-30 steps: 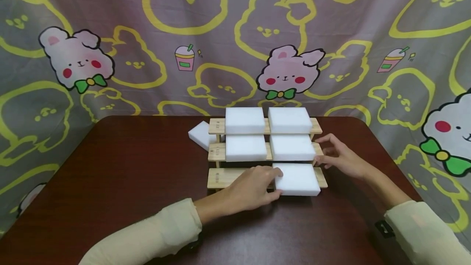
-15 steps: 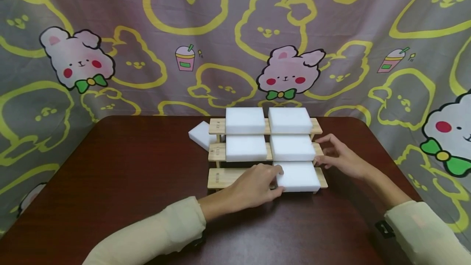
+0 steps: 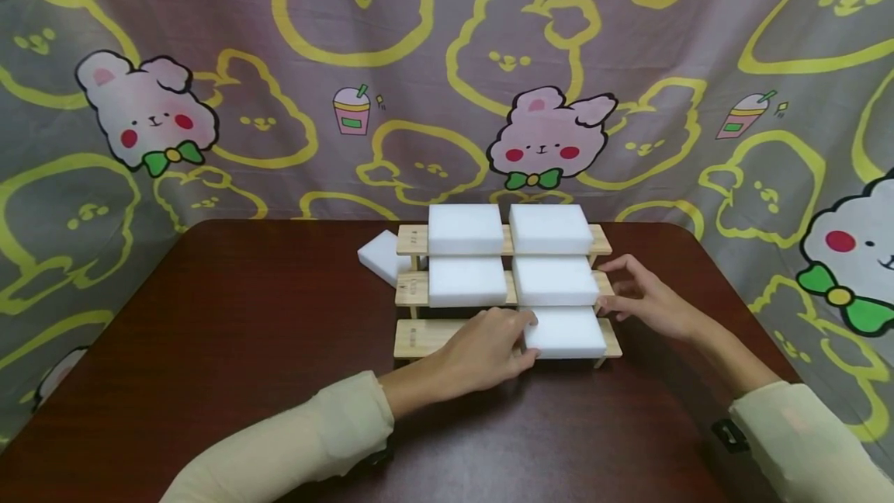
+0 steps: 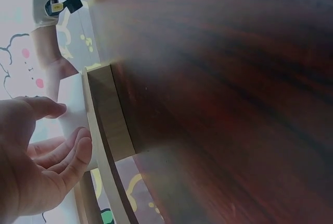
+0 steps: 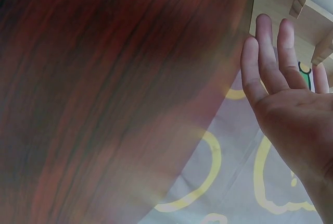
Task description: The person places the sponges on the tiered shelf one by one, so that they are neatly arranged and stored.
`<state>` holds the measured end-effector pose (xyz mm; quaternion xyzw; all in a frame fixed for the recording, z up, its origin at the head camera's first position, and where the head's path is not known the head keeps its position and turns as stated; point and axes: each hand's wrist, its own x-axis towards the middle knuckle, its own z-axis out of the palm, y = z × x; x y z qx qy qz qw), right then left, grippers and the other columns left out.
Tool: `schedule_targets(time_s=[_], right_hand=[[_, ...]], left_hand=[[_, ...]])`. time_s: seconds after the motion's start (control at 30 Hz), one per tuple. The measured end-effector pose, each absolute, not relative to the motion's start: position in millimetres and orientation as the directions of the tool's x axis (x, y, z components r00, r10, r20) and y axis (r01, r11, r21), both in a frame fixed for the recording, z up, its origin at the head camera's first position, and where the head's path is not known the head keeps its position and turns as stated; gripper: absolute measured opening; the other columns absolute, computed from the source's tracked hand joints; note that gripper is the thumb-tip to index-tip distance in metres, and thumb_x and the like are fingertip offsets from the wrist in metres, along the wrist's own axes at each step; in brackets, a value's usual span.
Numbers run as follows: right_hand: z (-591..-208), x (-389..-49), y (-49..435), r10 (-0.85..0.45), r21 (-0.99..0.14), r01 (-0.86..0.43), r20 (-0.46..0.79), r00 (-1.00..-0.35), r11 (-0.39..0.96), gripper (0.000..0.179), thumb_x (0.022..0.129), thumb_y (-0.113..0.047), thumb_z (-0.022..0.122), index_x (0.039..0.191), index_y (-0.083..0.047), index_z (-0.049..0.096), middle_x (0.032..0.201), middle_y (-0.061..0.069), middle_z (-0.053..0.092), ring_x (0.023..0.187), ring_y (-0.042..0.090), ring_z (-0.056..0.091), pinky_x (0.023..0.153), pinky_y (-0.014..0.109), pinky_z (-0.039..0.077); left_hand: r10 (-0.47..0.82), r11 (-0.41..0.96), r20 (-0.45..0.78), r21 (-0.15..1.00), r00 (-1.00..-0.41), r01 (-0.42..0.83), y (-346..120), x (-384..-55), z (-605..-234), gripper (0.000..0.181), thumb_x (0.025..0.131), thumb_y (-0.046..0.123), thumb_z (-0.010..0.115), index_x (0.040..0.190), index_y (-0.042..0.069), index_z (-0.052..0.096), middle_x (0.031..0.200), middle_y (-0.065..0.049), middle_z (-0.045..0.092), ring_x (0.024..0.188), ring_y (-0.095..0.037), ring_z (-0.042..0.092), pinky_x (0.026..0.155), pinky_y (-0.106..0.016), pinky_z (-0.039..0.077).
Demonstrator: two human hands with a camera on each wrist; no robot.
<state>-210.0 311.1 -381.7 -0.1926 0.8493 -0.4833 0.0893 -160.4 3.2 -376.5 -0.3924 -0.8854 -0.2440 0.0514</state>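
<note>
In the head view a three-tier wooden rack (image 3: pixel 427 338) holds white foam blocks. Two lie on the top tier, two on the middle tier, and one foam block (image 3: pixel 564 332) on the right part of the lowest tier. My left hand (image 3: pixel 482 352) grips the left end of that lowest block, thumb toward the front edge and fingers farther back. My right hand (image 3: pixel 649 303) is at the right end of the middle tier, thumb and forefinger on either side of the board's end. Its other fingers (image 5: pixel 265 52) are extended beside the wood in the right wrist view.
Another foam block (image 3: pixel 386 256) lies on the dark wooden table (image 3: pixel 244 332), behind the rack's left end and partly hidden by it. A patterned curtain (image 3: pixel 279 123) hangs along the table's back and sides.
The lowest foam block has slid back from overhanging the front of its tier, closer to the middle row. My left hand has moved slightly with it; the right hand has stayed put.
</note>
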Motion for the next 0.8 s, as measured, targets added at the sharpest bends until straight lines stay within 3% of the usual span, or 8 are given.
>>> schedule_targets(time_s=[0.47,0.6,0.8], right_hand=[[-383,-211,310,-0.414,-0.857,-0.237,0.030,-0.910,0.458,0.049,0.100,-0.007,0.065,0.138,0.003,0.035,0.109,0.020,0.066,0.090,0.017,0.072,0.072,0.040,0.058],[-383,-211,310,-0.415,-0.851,-0.239,0.027,-0.910,0.468,0.050,0.100,-0.007,0.065,0.139,0.002,0.035,0.111,0.020,0.066,0.090,0.017,0.072,0.072,0.039,0.058],[-383,-210,311,-0.405,-0.839,-0.240,0.026,-0.914,0.488,0.051,0.100,-0.008,0.066,0.140,0.001,0.035,0.113,0.020,0.065,0.091,0.018,0.072,0.072,0.039,0.058]], left_hand=[[0.665,0.577,0.276,0.401,-0.694,0.712,2,-160,-377,0.032,0.092,0.018,0.078,0.118,0.002,0.068,0.082,0.002,0.070,0.069,0.002,0.055,0.062,-0.010,0.044],[0.679,0.575,0.266,0.387,-0.685,0.721,-1,-157,-377,0.034,0.093,0.018,0.078,0.122,0.003,0.068,0.085,0.003,0.072,0.074,0.001,0.061,0.065,-0.010,0.047],[0.701,0.573,0.257,0.351,-0.665,0.740,-11,-151,-374,0.030,0.094,0.020,0.078,0.119,0.006,0.069,0.088,0.001,0.070,0.074,-0.002,0.059,0.064,-0.011,0.046]])
